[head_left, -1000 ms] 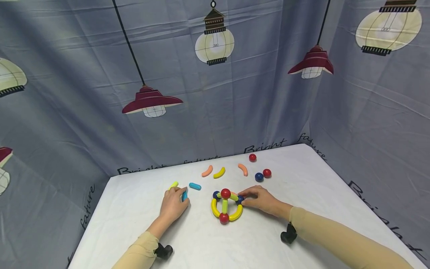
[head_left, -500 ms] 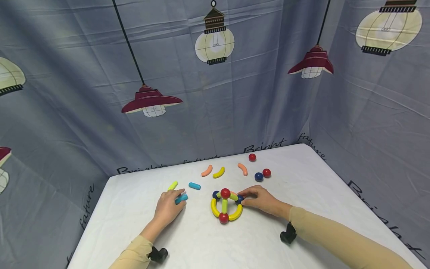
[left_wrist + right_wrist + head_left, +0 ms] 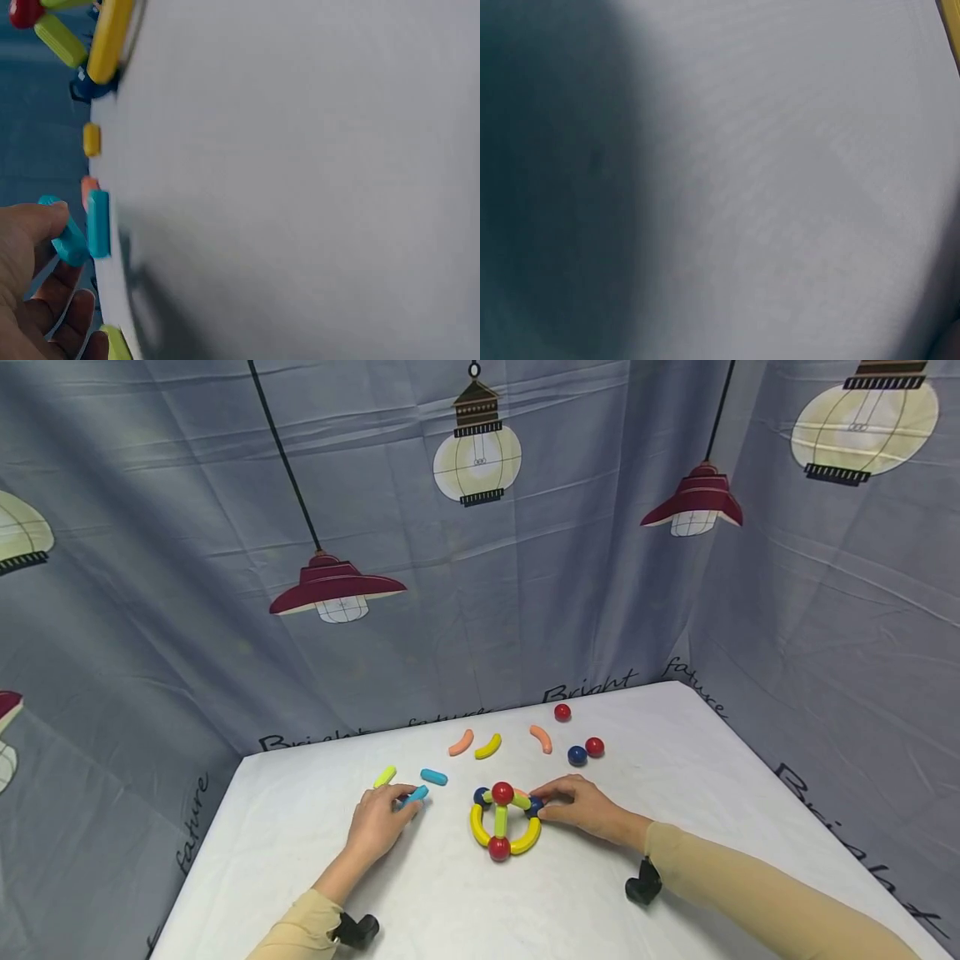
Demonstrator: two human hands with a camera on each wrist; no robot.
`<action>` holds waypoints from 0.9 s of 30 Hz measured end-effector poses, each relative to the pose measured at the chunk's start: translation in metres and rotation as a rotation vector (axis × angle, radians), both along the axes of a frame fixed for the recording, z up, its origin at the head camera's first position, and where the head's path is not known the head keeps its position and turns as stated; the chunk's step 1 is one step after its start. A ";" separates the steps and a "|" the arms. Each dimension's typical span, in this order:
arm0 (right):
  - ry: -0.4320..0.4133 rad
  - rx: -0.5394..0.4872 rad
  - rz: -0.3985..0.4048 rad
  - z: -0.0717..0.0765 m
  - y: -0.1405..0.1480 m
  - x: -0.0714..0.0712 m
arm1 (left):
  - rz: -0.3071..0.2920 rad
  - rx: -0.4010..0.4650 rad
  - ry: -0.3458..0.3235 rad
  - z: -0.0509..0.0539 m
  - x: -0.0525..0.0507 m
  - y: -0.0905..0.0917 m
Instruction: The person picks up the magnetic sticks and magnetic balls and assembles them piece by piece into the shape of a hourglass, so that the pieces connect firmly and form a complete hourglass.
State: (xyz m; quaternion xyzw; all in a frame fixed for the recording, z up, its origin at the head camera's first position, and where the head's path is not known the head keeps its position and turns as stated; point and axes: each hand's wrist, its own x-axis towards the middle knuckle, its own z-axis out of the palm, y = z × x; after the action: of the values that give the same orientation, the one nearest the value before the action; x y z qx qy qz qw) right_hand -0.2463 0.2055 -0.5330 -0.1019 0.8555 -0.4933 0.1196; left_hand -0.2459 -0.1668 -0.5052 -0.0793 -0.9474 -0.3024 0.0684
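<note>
My left hand [image 3: 375,820] pinches a light blue rod [image 3: 417,794] between thumb and fingers; the left wrist view shows the same blue rod [image 3: 69,241] slanted under the thumb. A small frame of magnetic-looking rods and balls stands at the middle of the table. Its front red ball [image 3: 498,848] joins two curved yellow rods [image 3: 528,835], and an upright lime rod [image 3: 501,820] rises to a red top ball [image 3: 502,792]. With its fingertips, my right hand [image 3: 581,806] grips the dark blue ball [image 3: 534,807] at the frame's right side.
Beyond my left hand lie a lime rod [image 3: 386,776] and a second blue rod [image 3: 433,777]. Farther back are salmon curved rods [image 3: 541,738], a yellow curved rod [image 3: 488,747], red balls [image 3: 562,712] and a loose blue ball [image 3: 577,756]. A grey curtain [image 3: 480,610] surrounds the white table [image 3: 585,910].
The blue rod has turned in my left hand, and that hand has shifted slightly left since a second ago. My right hand and the frame stay in place.
</note>
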 end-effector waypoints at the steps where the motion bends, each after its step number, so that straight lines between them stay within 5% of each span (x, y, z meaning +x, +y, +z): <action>1: -0.002 0.001 0.001 0.000 0.000 0.000 | -0.021 0.053 -0.006 0.003 0.000 0.003; 5: -0.001 0.003 -0.001 0.000 0.000 0.000 | -0.092 0.258 -0.076 0.012 0.003 0.018; 11: 0.001 -0.006 -0.006 0.000 -0.001 0.000 | -0.119 0.476 -0.199 0.024 0.010 0.043; 27: 0.009 0.000 -0.010 0.000 0.000 0.000 | -0.153 0.683 -0.253 0.042 0.017 0.082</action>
State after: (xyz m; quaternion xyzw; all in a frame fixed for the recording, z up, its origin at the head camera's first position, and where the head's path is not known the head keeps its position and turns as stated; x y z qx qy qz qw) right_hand -0.2459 0.2050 -0.5326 -0.1001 0.8564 -0.4936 0.1132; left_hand -0.2289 -0.0843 -0.4634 -0.0848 -0.7843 -0.6126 -0.0494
